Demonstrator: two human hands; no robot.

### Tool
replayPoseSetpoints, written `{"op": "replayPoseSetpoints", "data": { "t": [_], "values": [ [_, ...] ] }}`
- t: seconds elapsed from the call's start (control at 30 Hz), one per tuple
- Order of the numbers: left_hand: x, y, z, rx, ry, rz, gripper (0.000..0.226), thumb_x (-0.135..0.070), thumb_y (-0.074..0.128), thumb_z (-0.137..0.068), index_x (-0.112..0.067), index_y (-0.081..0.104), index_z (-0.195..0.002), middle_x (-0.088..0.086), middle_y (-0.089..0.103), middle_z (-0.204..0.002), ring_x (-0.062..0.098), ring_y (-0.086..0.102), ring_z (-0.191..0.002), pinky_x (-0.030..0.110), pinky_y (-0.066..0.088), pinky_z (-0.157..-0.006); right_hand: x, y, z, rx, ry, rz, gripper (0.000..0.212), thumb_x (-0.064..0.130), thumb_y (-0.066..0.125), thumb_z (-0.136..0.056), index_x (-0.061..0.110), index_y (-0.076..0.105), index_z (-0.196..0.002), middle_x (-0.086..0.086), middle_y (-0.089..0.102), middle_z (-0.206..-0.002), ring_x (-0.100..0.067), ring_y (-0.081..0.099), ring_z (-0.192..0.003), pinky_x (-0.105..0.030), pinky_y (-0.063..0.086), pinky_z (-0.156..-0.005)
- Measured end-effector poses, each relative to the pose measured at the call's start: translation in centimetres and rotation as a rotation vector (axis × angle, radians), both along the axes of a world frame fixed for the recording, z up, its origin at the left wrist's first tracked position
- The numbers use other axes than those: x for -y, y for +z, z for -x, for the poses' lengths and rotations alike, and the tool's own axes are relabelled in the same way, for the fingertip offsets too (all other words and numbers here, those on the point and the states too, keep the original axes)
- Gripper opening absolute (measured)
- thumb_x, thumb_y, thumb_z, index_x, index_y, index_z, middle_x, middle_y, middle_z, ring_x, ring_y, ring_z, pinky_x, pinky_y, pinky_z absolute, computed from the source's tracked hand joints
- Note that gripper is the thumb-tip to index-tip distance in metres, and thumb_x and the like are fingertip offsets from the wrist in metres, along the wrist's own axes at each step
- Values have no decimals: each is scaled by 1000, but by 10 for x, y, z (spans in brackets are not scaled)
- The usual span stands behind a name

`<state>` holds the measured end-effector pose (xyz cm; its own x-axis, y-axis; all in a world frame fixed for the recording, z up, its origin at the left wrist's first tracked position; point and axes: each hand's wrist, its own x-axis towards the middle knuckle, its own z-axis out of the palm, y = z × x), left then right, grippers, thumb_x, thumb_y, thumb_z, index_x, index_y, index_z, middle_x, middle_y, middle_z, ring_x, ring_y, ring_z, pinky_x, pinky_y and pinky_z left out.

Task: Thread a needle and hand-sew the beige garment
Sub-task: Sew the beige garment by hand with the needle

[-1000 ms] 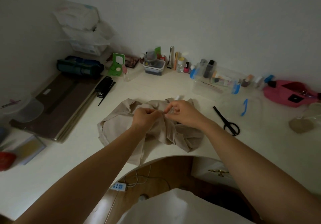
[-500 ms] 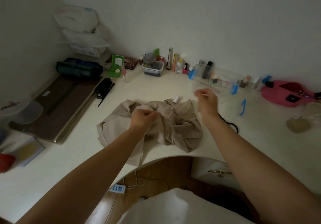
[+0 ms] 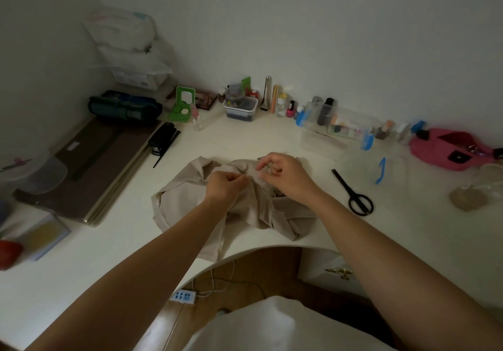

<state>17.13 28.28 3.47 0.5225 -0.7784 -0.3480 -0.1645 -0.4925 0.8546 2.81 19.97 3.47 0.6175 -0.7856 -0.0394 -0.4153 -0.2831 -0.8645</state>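
Fabric of the beige garment (image 3: pixel 185 201) lies at your 12 o'clock, pinched by your left hand (image 3: pixel 226 187). Your right hand (image 3: pixel 285 179) curls at its 3 o'clock; its hold I cannot tell.

R hand (image 3: pixel 283 180) back, onto garment (image 3: pixel 187 195)

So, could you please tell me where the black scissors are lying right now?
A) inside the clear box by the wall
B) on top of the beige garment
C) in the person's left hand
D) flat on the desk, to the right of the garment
D: the black scissors lie flat on the white desk, to the right of the beige garment and apart from it.
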Motion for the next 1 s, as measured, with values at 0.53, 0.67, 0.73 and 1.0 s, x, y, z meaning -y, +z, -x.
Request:
{"op": "replayPoseSetpoints", "data": {
  "t": [0.53, 0.67, 0.73, 1.0],
  "values": [
    [2, -5, -7, -45, 12, 2, 20, -23, 63, -91, -13, 69, -75, 2, 61, -73, 14, 54, -72, 25, 50, -71, 17, -14, 17, 42, -283, -8, 9, 23, 62, -94, 14, 66, -95, 7, 64, -76, -2, 57, -67, -10, 42, -59],
    [3, -5, -6, -38, -5, 11, 20, -22, 63, -91, -15, 68, -72, 1, 61, -73, 12, 54, -70, 22, 49, -65, 20, -13, 22, 72, -306, -39, 7, 21, 64, -94, 16, 68, -97, 3, 69, -90, -11, 63, -81, -20, 48, -71],
    [4, -4, -5, -19, -26, 17, 21, -22, 64, -90, -15, 68, -71, 1, 60, -71, 12, 54, -69, 21, 48, -63, 17, -16, 16, -17, -142, -140, 23, 20, 65, -93, 20, 66, -116, 0, 69, -112, -13, 65, -98, -27, 53, -86],
    [3, -5, -9, 11, -32, 6, 29, -24, 65, -89, 4, 71, -86, 11, 58, -76, 17, 52, -71, 32, 50, -71, 7, -18, 2, -305, 32, -128, 32, 37, 54, -99, 19, 56, -72, 3, 54, -67, -10, 50, -62, -25, 40, -63]
  ]
}}
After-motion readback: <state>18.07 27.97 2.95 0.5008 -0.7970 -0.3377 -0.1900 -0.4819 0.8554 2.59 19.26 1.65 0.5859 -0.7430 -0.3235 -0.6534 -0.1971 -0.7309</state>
